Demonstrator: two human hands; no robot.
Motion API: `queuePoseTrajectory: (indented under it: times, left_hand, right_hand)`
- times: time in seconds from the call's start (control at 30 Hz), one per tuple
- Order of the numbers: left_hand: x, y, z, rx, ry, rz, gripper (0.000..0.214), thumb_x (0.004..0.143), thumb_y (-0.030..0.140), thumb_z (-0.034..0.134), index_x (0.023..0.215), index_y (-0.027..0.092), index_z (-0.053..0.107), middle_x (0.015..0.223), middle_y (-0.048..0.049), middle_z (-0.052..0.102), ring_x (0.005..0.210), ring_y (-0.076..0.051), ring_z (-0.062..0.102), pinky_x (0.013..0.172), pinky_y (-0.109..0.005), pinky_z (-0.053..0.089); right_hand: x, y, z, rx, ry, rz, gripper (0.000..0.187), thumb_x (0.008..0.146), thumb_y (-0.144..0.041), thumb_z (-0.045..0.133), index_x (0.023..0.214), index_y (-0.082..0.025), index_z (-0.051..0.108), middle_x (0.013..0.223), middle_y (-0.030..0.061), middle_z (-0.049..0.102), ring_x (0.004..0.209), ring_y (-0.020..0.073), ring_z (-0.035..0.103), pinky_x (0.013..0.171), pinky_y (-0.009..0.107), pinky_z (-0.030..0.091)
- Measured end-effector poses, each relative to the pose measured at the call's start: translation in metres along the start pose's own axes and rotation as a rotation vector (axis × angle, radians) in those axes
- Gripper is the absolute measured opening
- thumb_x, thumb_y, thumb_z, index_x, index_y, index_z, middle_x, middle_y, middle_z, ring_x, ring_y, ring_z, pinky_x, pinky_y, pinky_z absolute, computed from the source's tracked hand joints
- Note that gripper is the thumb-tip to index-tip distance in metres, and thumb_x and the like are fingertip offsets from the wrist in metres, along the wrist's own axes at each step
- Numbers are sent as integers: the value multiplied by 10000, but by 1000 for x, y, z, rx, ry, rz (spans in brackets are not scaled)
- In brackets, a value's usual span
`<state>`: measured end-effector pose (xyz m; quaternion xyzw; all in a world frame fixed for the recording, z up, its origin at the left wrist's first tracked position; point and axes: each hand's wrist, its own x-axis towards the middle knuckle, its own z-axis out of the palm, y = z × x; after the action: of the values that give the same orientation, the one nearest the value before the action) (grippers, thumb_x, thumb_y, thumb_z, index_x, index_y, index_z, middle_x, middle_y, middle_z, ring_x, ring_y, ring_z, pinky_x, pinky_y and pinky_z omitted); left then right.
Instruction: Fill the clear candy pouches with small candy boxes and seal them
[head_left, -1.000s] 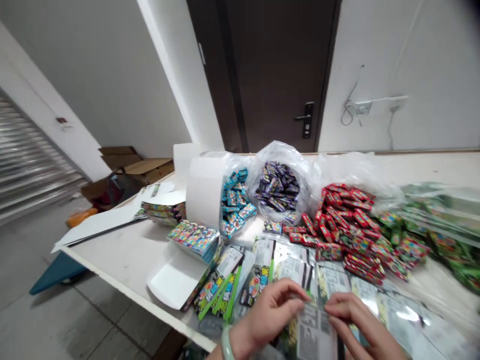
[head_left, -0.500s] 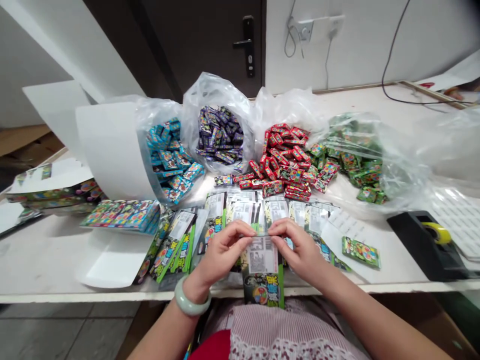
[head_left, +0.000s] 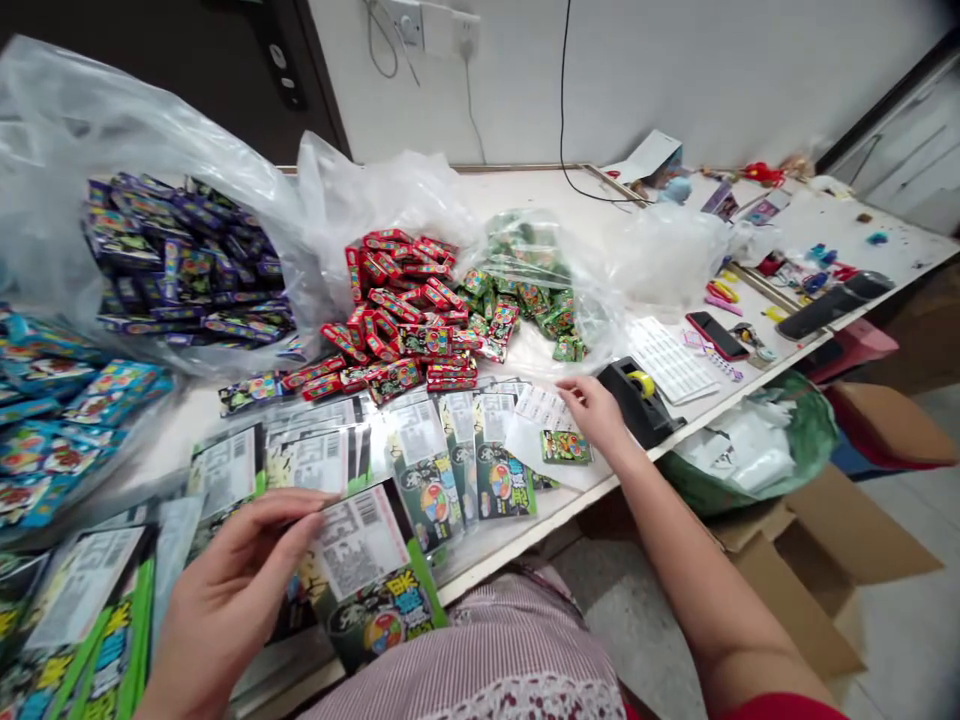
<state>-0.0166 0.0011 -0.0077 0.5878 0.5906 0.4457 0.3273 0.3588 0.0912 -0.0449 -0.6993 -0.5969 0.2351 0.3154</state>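
My left hand [head_left: 232, 590] lies at the lower left with its fingers along the edge of a green-and-black printed card [head_left: 367, 570] that carries a white barcode label. More such cards [head_left: 424, 470] lie in overlapping rows on the white table [head_left: 525, 520]. My right hand [head_left: 596, 415] rests its fingertips on a white paper sheet [head_left: 544, 410], close to a small green candy box [head_left: 566, 447]. Behind the cards are heaps of small boxes, red [head_left: 401, 310], green [head_left: 525, 305], purple [head_left: 180, 255] and blue [head_left: 52, 420], in clear plastic bags.
A black tape dispenser [head_left: 637, 395] with yellow tape stands right of my right hand. Past it lie a printed sheet [head_left: 667, 360] and a phone [head_left: 716, 335]. Below the table's front edge are a green bag of white scraps [head_left: 750, 440] and a cardboard box [head_left: 795, 560].
The view has swung right. My right hand has left the card and moved to the paper sheet. My left hand stays at the card, which now sits lower left in view.
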Motion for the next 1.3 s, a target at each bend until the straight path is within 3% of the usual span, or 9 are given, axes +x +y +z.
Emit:
queuePoseTrajectory:
  times: [0.13,0.27,0.4,0.53,0.6,0.7,0.83,1.0,1.3]
  left_hand:
    - [3,1,5,27,-20,10,142,820,374,649,855,236,646,948,-4,673,863,-172,623,680,-226,530]
    - [4,0,5,28,-18,51,114,836,351,637,850,238,645,934,-1,669,893,-169,622,761,-237,522]
    - [4,2,4,0,-51,81,85,857,311,621,870,228,632,941,-10,662,874,-159,621,743,-228,512]
    - [3,6,11,-61,-88,204,43,886,231,584,908,223,619,903,-16,643,859,-145,616,770,-234,508]
    - [2,8,16,-77,-83,235,48,885,199,585,919,223,610,888,-16,632,853,-139,609,763,-234,502]
    - [0,10,20,-104,-76,230,47,884,178,584,912,215,596,877,-21,618,846,-139,600,747,-249,492]
    - [-4,13,19,-120,-85,229,29,891,190,569,911,206,584,865,-29,599,830,-147,585,718,-281,479]
    - [-6,14,18,-138,-71,240,45,898,204,540,910,197,583,855,-34,593,813,-154,572,730,-312,470]
    - [-8,9,22,-177,-36,224,92,885,282,606,908,196,584,857,-27,598,815,-155,566,741,-306,461]
  right_hand:
    - [16,42,-10,-148,2,91,97,776,-214,593,723,-183,669,835,70,638,789,213,596,765,330,429]
    - [10,50,-3,-183,-23,125,94,767,-264,586,717,-207,643,765,28,644,720,194,587,679,298,411]
    - [-4,45,-18,-118,-74,118,123,773,-315,566,730,-206,604,747,27,649,696,196,592,642,295,416]
    - [-20,-6,-32,39,-193,20,222,817,-413,554,759,-200,571,732,23,605,675,175,556,622,284,428]
    - [-28,-54,-27,240,-421,-177,240,852,-425,563,772,-200,572,755,16,592,699,160,544,643,274,434]
    - [-38,-129,-7,357,-708,-453,198,892,-350,565,770,-195,585,809,19,613,773,147,562,729,271,443]
    - [-39,-188,30,200,-847,-645,134,873,-285,577,775,-198,606,804,17,638,746,151,566,689,279,431]
    - [-31,-199,56,39,-886,-600,212,841,-325,590,659,-218,577,619,-8,589,566,140,516,520,266,354]
    - [-35,-195,65,47,-846,-548,179,811,-310,601,653,-225,592,597,-4,600,541,137,503,490,269,331]
